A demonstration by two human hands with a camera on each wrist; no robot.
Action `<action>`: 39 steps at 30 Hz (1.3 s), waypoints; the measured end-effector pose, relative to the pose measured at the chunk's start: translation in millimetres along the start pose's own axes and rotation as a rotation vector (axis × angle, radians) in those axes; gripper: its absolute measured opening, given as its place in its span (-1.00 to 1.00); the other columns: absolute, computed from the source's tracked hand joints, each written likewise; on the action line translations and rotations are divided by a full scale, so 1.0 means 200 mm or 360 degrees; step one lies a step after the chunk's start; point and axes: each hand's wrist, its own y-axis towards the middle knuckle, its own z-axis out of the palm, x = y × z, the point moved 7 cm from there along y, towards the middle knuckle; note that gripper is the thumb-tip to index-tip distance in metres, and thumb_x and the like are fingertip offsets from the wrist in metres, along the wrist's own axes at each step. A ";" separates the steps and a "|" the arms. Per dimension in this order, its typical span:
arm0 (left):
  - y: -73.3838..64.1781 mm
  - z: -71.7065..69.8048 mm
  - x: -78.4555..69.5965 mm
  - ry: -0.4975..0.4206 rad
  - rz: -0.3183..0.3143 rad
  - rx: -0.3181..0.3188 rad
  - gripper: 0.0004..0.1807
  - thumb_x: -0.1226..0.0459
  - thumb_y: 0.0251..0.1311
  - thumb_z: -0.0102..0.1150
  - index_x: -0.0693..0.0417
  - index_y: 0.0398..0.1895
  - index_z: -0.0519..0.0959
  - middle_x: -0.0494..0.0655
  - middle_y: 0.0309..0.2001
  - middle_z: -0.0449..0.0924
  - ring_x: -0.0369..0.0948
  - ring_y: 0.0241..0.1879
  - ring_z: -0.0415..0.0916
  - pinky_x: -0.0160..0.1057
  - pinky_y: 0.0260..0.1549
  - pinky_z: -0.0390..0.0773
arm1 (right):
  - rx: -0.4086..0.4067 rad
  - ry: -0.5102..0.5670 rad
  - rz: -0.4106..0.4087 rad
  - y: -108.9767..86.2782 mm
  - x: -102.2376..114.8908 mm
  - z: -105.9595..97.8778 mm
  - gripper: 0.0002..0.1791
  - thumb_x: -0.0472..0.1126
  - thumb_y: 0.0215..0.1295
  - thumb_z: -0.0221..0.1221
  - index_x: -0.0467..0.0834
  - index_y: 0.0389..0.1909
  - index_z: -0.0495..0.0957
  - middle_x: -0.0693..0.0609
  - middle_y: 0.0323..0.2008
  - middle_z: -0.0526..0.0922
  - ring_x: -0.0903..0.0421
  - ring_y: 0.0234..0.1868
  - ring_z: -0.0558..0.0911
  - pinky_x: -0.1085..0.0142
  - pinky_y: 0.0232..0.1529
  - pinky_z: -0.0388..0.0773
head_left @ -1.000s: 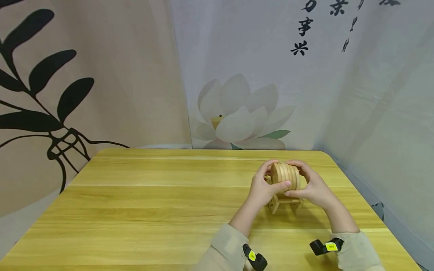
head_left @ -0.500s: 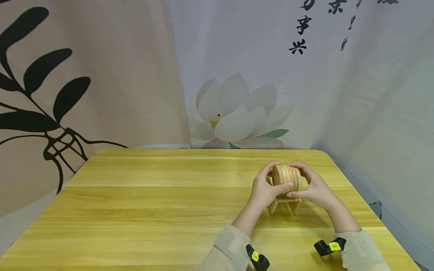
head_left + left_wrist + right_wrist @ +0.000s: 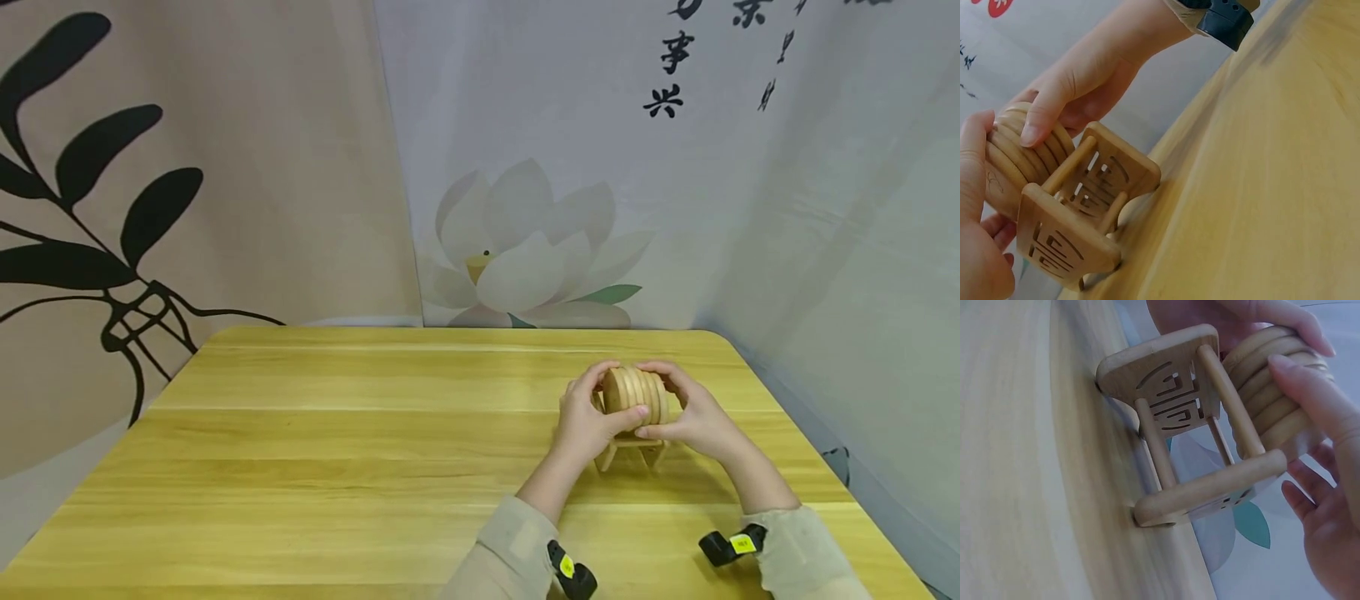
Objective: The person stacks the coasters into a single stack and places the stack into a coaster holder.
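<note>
A stack of several round wooden coasters (image 3: 636,393) is held on edge between both hands, at the top of a small wooden coaster rack (image 3: 633,443). My left hand (image 3: 587,414) grips the stack from the left, thumb across the front. From the right, my right hand (image 3: 699,418) holds it likewise, thumb low on the near side. Cut-out side panels of the rack (image 3: 1066,228) show in the left wrist view, joined by round rods. The right wrist view shows the coasters (image 3: 1263,372) by the upper rods; how far they sit inside I cannot tell.
The rack stands upright on the wooden table (image 3: 337,467), toward its right far part. A printed cloth backdrop (image 3: 300,167) hangs behind the table, and pale cloth continues along the right side. Each sleeve cuff carries a black wrist camera (image 3: 573,575).
Both hands have lowered the coaster stack slightly toward the rack and shifted it a touch to the right. Over the last half second almost nothing moves. The grip stays the same.
</note>
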 end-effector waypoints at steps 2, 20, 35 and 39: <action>0.00 0.00 0.01 0.0040 -0.0028 -0.0015 -0.33 -0.05 -0.12 0.49 -0.47 0.15 0.46 -0.44 -0.06 0.44 -0.21 -0.02 0.32 -0.15 -0.18 0.47 | 0.0008 0.0005 -0.0006 0.00 0.00 0.01 -0.09 -0.38 -0.13 0.49 -0.15 0.31 0.28 0.01 0.14 0.40 0.19 0.00 0.46 0.29 -0.13 0.51; -0.01 0.00 0.07 0.0141 -0.0072 -0.0059 -0.30 -0.09 -0.12 0.47 -0.42 0.19 0.46 -0.38 0.12 0.39 -0.13 0.05 0.23 0.00 -0.08 0.32 | 0.0050 0.0123 0.0015 -0.01 -0.06 0.05 -0.09 -0.42 -0.10 0.46 -0.17 0.32 0.24 -0.02 0.15 0.37 0.20 0.02 0.45 0.31 -0.11 0.51; -0.02 0.01 0.08 0.0267 0.0051 -0.0099 -0.29 -0.06 -0.09 0.46 -0.20 0.20 0.48 -0.47 0.18 0.33 -0.27 0.15 0.14 -0.03 0.04 0.17 | 0.0081 0.0124 0.0072 -0.02 -0.11 0.08 -0.12 -0.39 -0.06 0.45 -0.19 0.32 0.23 -0.09 0.14 0.38 0.20 0.00 0.46 0.31 -0.04 0.44; -0.02 0.01 0.09 0.0311 0.0038 -0.0119 -0.29 -0.10 -0.10 0.45 -0.23 0.19 0.48 -0.47 0.17 0.35 -0.26 0.15 0.15 -0.03 0.01 0.19 | 0.0113 0.0105 0.0102 -0.02 -0.11 0.08 -0.12 -0.36 -0.03 0.44 -0.17 0.33 0.22 -0.13 0.14 0.38 0.18 0.01 0.46 0.27 -0.07 0.46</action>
